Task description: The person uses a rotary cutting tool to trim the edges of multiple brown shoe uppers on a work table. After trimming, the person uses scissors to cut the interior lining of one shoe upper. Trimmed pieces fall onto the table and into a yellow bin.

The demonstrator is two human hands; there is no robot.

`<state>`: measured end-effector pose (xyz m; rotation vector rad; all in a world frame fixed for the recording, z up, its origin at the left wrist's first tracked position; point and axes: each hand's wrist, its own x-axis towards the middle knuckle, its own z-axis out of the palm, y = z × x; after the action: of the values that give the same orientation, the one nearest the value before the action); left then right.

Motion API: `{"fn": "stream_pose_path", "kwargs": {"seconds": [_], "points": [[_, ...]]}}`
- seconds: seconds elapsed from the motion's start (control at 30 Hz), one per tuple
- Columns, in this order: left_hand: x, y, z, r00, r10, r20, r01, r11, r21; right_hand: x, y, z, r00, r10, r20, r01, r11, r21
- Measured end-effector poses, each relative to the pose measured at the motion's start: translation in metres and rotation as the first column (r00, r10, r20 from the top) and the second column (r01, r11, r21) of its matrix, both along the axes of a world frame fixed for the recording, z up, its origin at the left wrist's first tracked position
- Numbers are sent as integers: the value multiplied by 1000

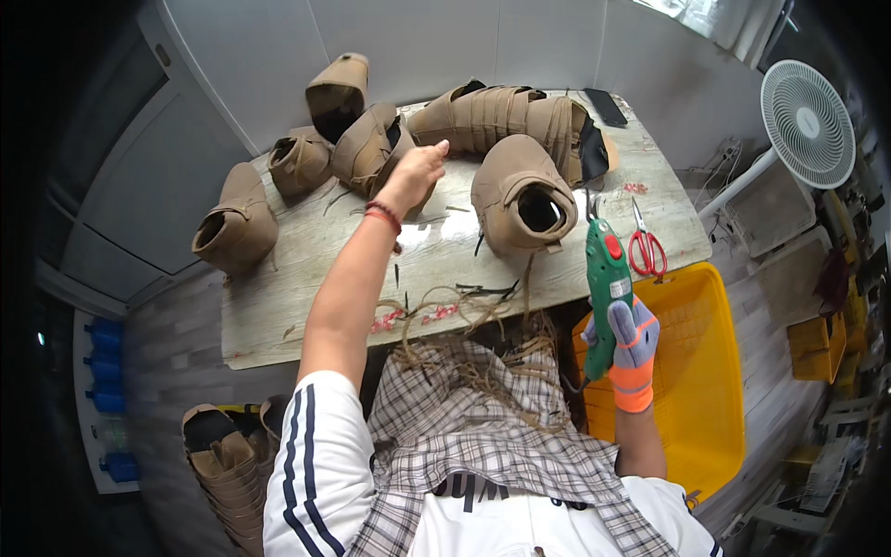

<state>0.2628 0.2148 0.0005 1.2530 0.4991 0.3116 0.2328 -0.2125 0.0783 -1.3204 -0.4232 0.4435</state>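
My left hand (418,174), bare with a red cord bracelet at the wrist, reaches over the table. Its fingers are curled at the right edge of a brown shoe upper (364,148); the fingertips are partly hidden. In my right hand (633,343), which wears a grey and orange glove, is a green hand-held power tool (605,269) with a red button and a thin bent metal tip pointing away from me. Left of that tip stands a brown shoe upper with a strap (520,186), its opening toward me. Red-handled scissors (647,251) lie right of the tool.
More brown uppers (234,223) stand at the table's left, and a nested row (492,116) lies behind. A phone (606,107) rests at the back right. Black scraps and twine (483,316) are near the front edge. A yellow crate (715,371) and white fan (807,125) stand right.
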Motion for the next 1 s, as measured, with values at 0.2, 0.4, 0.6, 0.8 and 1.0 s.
{"fn": "stream_pose_path", "kwargs": {"seconds": [0.2,0.4,0.6,0.8,1.0], "points": [[89,35,-22,692,710,-127,-624,677,390,19,-17,-13,992,-91,82,102,986,-130],[91,73,-27,796,590,-132,-569,805,170,21,-22,-20,989,-134,57,142,975,-172],[61,51,-9,967,152,-204,-149,988,28,19,-22,-23,987,-136,-80,131,989,-66],[64,34,-6,984,171,-54,-144,935,324,9,-26,-19,993,-120,19,121,984,-127],[21,35,48,956,267,122,-272,654,706,-1,-34,-20,994,-102,-24,101,994,-51]]}}
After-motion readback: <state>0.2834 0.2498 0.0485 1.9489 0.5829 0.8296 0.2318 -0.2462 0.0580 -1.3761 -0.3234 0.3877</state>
